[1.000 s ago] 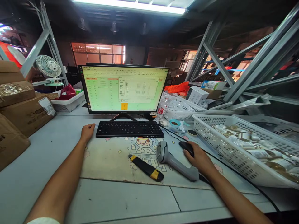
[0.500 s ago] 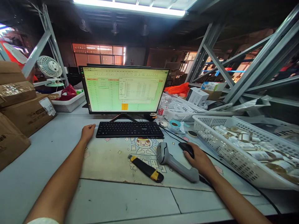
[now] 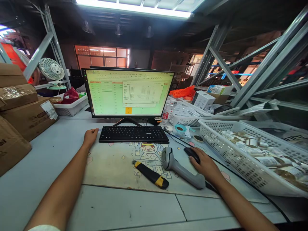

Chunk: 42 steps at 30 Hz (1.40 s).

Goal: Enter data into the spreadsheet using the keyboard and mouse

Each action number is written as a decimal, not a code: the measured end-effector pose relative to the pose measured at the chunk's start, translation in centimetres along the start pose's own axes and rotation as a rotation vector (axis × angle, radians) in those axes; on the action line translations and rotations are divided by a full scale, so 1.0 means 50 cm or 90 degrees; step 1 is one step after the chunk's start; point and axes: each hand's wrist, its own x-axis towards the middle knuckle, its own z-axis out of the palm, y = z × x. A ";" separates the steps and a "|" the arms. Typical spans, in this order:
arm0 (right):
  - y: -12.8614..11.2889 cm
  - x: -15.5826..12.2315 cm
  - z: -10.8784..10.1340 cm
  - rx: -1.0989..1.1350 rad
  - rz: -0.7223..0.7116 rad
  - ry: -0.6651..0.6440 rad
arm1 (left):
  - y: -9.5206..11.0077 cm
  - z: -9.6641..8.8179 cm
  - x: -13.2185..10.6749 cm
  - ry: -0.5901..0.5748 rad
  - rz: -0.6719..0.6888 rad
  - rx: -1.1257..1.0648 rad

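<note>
One rounded black mouse [image 3: 192, 153]

The bottle [image 3: 167, 110] just right of the monitor [image 3: 128, 93] bears a red 动 on its label [image 3: 166, 116]. Print on the monitor and the keyboard [image 3: 133, 134] before it is too blurred to read.

Smooth plastic mouse [image 3: 192, 153], matt plastic scanner [image 3: 181, 170], metal rack [image 3: 226, 68], cardboard box [image 3: 18, 97] (glossy where taped)

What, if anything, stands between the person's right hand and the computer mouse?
Nothing visible: the right hand rests on the computer mouse. The handheld barcode scanner lies on the desk mat, to the left of both, not between them.
</note>
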 end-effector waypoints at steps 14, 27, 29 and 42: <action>0.001 -0.001 0.000 -0.022 0.015 -0.023 | -0.004 0.002 0.001 0.003 0.000 -0.004; 0.002 -0.001 -0.001 0.030 -0.030 -0.004 | -0.003 0.002 0.000 0.005 -0.002 -0.006; 0.007 -0.001 0.002 0.027 -0.032 -0.010 | -0.004 0.002 0.001 0.007 -0.001 -0.005; 0.016 0.000 0.009 0.028 -0.042 -0.006 | -0.016 0.005 0.008 0.000 0.008 0.006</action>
